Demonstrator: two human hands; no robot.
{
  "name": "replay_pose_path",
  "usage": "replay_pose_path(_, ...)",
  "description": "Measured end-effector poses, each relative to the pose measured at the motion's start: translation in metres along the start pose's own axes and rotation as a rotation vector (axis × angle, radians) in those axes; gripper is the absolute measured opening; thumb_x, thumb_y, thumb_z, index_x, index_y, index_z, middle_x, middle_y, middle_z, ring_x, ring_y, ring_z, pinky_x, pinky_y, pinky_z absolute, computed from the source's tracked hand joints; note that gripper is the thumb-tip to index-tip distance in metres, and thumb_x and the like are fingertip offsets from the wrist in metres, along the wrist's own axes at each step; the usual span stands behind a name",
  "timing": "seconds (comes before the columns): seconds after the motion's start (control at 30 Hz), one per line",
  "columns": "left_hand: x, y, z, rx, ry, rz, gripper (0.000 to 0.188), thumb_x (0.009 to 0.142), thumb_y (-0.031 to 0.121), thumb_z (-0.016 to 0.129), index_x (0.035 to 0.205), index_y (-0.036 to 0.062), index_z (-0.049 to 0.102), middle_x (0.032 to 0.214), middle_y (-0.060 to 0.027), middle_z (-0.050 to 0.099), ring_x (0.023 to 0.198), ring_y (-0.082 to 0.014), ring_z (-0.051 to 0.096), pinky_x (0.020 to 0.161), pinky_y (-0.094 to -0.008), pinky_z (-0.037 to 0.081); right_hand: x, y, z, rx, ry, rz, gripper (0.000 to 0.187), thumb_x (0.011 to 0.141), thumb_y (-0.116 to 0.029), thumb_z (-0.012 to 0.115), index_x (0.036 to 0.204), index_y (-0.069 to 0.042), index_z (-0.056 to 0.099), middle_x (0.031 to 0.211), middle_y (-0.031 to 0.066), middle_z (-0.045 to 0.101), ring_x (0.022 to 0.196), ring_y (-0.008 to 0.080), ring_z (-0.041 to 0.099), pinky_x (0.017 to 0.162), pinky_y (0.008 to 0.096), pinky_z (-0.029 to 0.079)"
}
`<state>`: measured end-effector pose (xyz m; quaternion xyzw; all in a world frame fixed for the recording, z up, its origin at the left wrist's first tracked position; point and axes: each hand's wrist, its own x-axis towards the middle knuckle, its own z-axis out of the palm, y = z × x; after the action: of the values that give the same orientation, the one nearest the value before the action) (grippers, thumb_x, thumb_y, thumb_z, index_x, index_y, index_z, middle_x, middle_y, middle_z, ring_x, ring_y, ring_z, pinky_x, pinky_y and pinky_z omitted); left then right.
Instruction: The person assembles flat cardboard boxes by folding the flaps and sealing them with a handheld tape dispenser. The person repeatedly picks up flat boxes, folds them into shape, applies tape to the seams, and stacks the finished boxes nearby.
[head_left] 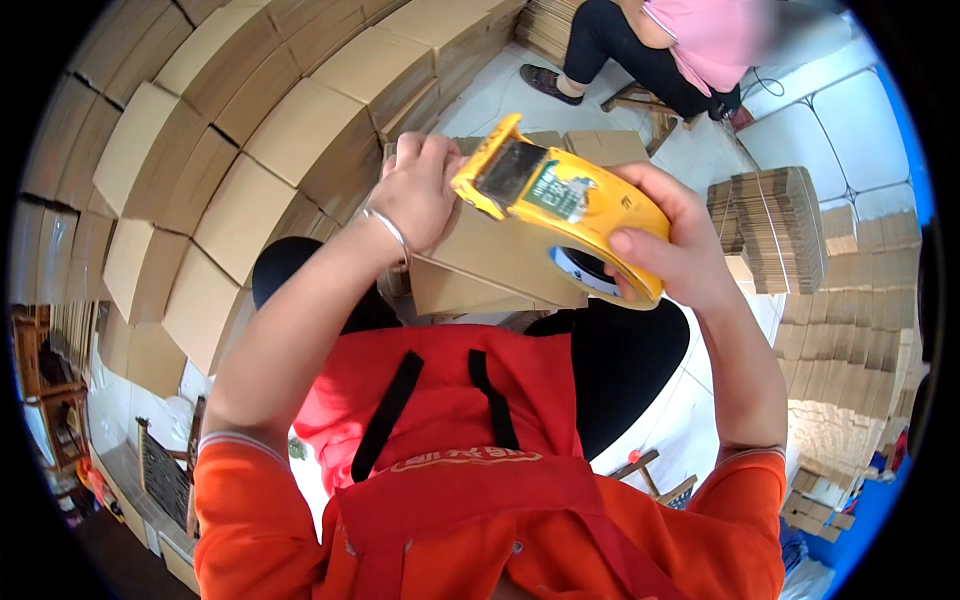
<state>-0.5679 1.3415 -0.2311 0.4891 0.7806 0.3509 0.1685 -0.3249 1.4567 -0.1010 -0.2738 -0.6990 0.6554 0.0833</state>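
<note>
While right hand (pixel 684 238) clasps yellow tape dispenser (pixel 606 208) | left hand (pixel 416 194) half-curled at cardboard box (pixel 492 262) | left grip unclear

- Yellow dispenser (pixel 632 222): a green label (pixel 561 190) on its upper face carries pale characters toward the left, beside a pale picture on the right; motion blur and small size leave the finer print unclear.
- Same dispenser, right of the label: a small dark mark (pixel 627 202), too small to make out.
- Red apron (pixel 450 350), near side: one gently curved row of pale, outlined characters (pixel 466 458), partly lost in the cloth's folds.
</note>
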Motion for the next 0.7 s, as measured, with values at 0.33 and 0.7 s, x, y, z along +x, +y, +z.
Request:
replay_pose_path(0.33,-0.027,0.054,-0.054,-1.315,-0.439,-0.484,0.036,0.095,0.033,0.065,0.116,0.0042,0.064,0.106,-0.0072,0.069,0.096,-0.0153,0.065,0.091,-0.0329,0.05,-0.009,0.021,-0.012,0.028,-0.119,-0.167,0.061,0.077,-0.018,0.079,0.127,0.003,0.052,0.105,0.0116,0.064,0.069,0.0102,0.064,0.049,0.0214,0.053)
replay_pose_path(0.7,-0.009,0.015,-0.07,-1.016,-0.105,-0.532,0.016,0.091,0.008,0.057,0.079,0.0032,0.067,0.067,-0.0023,0.061,0.056,-0.0091,0.056,0.05,-0.0238,0.047,0.028,-0.021,0.019,-0.278,-0.225,-0.041,0.048,0.083,-0.019,0.077,0.122,0.0,0.056,0.098,0.0053,0.063,0.068,0.0066,0.059,0.058,0.0229,0.049)
